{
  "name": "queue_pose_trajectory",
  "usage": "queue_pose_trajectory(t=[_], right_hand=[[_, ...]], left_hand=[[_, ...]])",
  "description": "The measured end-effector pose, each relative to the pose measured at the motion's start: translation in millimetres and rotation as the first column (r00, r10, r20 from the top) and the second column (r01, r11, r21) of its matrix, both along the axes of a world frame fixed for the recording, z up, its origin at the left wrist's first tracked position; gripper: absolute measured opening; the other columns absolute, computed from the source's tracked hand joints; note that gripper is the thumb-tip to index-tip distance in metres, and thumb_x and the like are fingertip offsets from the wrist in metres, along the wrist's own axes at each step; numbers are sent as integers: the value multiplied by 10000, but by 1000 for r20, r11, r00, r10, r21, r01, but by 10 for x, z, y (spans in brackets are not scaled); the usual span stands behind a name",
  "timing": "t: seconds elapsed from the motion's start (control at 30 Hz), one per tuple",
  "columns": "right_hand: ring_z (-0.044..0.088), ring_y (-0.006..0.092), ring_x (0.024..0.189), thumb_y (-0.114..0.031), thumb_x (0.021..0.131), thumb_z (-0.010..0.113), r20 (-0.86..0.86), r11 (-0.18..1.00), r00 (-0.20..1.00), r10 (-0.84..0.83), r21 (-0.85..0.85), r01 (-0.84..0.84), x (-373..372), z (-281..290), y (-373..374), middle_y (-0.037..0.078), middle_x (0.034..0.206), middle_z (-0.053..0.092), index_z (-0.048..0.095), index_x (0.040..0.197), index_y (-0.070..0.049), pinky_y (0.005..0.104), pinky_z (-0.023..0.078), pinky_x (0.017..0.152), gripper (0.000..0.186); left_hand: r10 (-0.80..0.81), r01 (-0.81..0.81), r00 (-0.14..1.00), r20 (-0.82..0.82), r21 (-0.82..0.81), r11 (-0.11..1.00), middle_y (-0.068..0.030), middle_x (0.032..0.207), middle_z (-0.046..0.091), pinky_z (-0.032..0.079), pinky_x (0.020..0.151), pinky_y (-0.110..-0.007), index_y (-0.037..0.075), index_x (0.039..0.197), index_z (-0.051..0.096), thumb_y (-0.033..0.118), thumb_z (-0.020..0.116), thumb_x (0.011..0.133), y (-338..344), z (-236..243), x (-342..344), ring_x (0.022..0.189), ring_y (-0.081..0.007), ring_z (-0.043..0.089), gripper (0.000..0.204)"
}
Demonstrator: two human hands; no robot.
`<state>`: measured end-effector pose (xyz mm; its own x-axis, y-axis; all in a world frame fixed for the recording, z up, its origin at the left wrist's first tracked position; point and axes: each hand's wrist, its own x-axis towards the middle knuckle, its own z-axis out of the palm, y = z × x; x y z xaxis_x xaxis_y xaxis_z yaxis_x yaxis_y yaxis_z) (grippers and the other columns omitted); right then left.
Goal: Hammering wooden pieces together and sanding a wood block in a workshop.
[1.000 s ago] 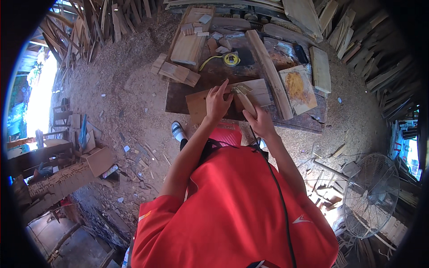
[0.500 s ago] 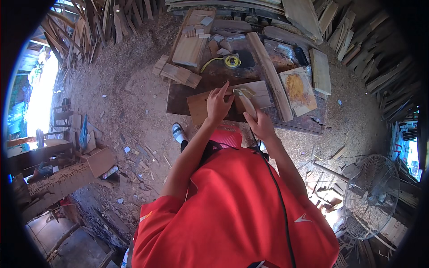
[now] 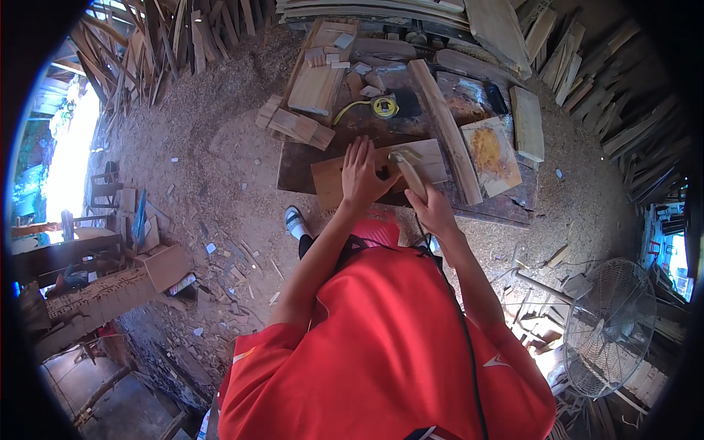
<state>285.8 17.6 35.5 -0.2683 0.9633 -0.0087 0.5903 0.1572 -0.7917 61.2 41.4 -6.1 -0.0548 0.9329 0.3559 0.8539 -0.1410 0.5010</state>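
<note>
Straighter in the fingers than half a second ago, my left hand now lies flat over the brown end of a board, its thumb swung out to the right, while my right hand keeps its grip near the lower end of a wooden-handled tool. My hands are apart: the left palm down with nothing in its grasp, the right closed around the handle. Along the near edge of the dark surface lies the board, paler toward its right end, whether one piece or two I cannot tell; a dark cut-out shows beside my thumb. Above it slants the tool, its head too blurred to identify. Beyond sit a yellow tape measure and, to the right, a long plank. I judge the step in hand to be steadying the board while the tool works near the cut-out; the next move calls for a firm left palm and a thumb kept clear.
</note>
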Motion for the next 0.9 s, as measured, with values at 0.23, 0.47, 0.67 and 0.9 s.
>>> queue_pose_trajectory(t=[0.23,0.47,0.67,0.9], right_hand=[[736,521,825,-453,1071,683,-88,996,992,-85,-45,82,-184,731,-15,273,802,718,672,1136,5,558,554,692,463],[739,513,845,-371,1073,689,260,996,962,82,23,-91,-132,367,61,280,854,736,663,1157,6,554,564,674,387],[729,530,857,-368,1066,699,46,988,994,97,119,-102,-80,363,17,291,870,733,667,1205,1,550,572,694,395],[725,535,858,-413,1056,694,110,984,981,159,62,-167,-87,491,10,299,870,731,654,1131,1,595,569,699,423]], left_hand=[[-21,7,990,-136,-99,995,-285,1721,368,162,1370,-544,-113,1615,405,734,783,816,-230,57,-104,1651,-406,272,1224],[-42,24,990,-136,-132,991,-278,1746,330,149,1373,-536,-112,1626,392,789,760,805,-222,34,-91,1663,-402,244,1273],[-33,17,992,-126,-130,991,-279,1752,316,141,1375,-535,-122,1638,361,809,747,800,-216,35,-70,1668,-396,238,1311],[-36,17,990,-137,-138,990,-280,1744,334,137,1377,-532,-132,1635,356,816,730,812,-217,47,-94,1666,-392,246,1311]])
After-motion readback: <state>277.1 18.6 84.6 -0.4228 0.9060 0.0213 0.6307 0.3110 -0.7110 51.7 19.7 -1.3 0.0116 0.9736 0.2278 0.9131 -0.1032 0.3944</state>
